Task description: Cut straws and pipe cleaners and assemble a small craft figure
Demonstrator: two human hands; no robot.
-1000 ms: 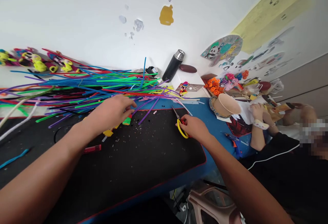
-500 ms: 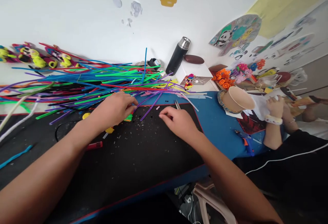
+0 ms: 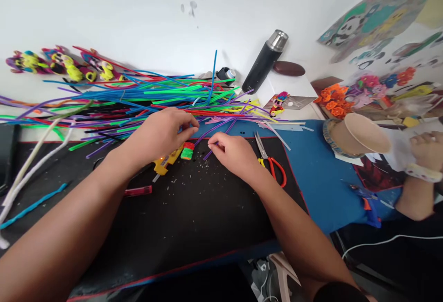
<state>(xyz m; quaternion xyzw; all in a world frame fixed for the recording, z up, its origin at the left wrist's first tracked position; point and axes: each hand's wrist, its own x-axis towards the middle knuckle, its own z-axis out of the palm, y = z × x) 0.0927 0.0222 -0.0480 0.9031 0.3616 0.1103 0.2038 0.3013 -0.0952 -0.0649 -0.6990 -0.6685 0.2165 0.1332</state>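
Over the black mat (image 3: 194, 210), my left hand (image 3: 166, 133) has its fingers bent together above a yellow glue gun (image 3: 166, 162); what it holds, if anything, is too small to name. Just beside the glue gun lies a small red and green fuzzy piece (image 3: 187, 151). My right hand (image 3: 230, 152) is pinched, fingertips pointing left, near loose purple stems (image 3: 208, 155); anything between its fingertips cannot be made out. Right of this hand lie scissors (image 3: 272, 161) with red and yellow handles. A large pile of coloured pipe cleaners (image 3: 138, 97) stretches behind both hands.
A black flask (image 3: 265, 62) stands by the wall next to a white box (image 3: 294, 90) with a small figure. Fuzzy dolls (image 3: 69, 64) lie back left. On the right are a paper cup (image 3: 367, 133), a blue glue gun (image 3: 370, 207) and another person's hand (image 3: 425, 150).
The view has shifted, so the scene sits differently in the frame. My right hand has come closer to my left hand and uncovered the scissors. More of the yellow glue gun and fuzzy piece shows.
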